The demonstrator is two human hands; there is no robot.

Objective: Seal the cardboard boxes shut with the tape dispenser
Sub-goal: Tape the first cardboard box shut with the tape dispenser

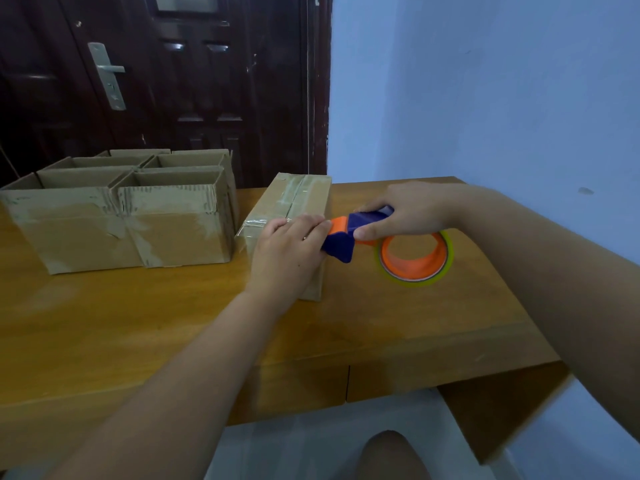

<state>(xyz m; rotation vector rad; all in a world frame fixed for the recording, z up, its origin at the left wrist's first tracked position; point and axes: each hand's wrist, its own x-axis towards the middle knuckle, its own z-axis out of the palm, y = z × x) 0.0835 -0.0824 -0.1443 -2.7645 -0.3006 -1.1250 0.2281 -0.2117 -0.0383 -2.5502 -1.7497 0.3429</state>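
The right hand (408,213) curls its grip round the tape dispenser (348,239) at the near end of the closed cardboard box (298,199). The left hand (291,252) presses there, fingers loose. The box's long axis runs toward the far edge of the table (138,323).

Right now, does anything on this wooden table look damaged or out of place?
Yes. The open brown cardboard boxes at the left look worn: pale torn patches and bared corrugation mark their front faces, as if tape was peeled off. The clear tape on the closed brown cardboard box under the left hand lies wrinkled.
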